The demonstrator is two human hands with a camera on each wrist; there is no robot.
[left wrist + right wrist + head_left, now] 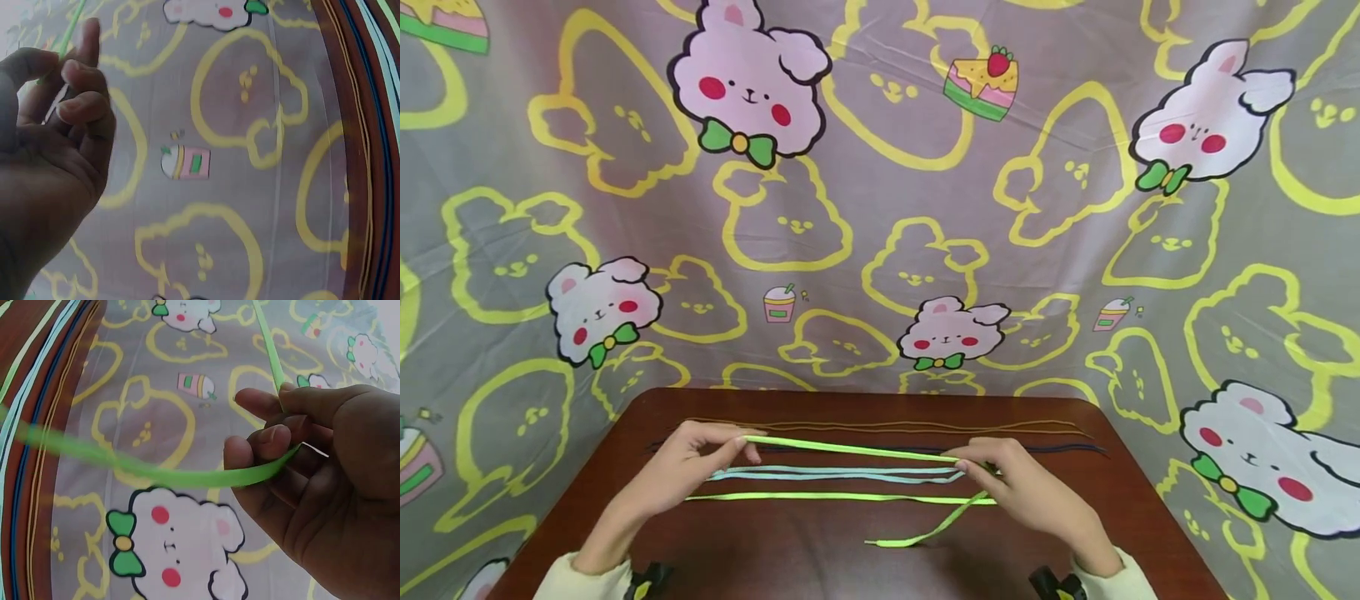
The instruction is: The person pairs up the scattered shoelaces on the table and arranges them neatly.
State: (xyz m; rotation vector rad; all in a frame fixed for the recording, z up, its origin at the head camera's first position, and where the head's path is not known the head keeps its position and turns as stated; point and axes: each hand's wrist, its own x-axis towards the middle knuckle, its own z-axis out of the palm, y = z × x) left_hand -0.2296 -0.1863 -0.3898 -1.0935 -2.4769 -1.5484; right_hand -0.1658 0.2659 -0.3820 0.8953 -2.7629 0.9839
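A bright green shoelace (850, 450) is stretched between my two hands above the table. My left hand (681, 467) pinches it near one end between thumb and forefinger, the other fingers loosely bent in the left wrist view. On the other side my right hand (1022, 483) pinches it between thumb and forefinger. From that hand the loose tail (206, 478) hangs down toward the table's front, its tip (880, 543) low in the head view. Below the stretched lace another yellow-green lace (820, 497) lies straight from left to right across the tabletop.
Behind it, light blue laces (842, 473), a dark blue lace (1067, 450) and brown laces (887, 427) lie roughly parallel on the brown table (760, 550). A grey cloth (865, 333) printed with rabbits and yellow outlines hangs around the back and sides.
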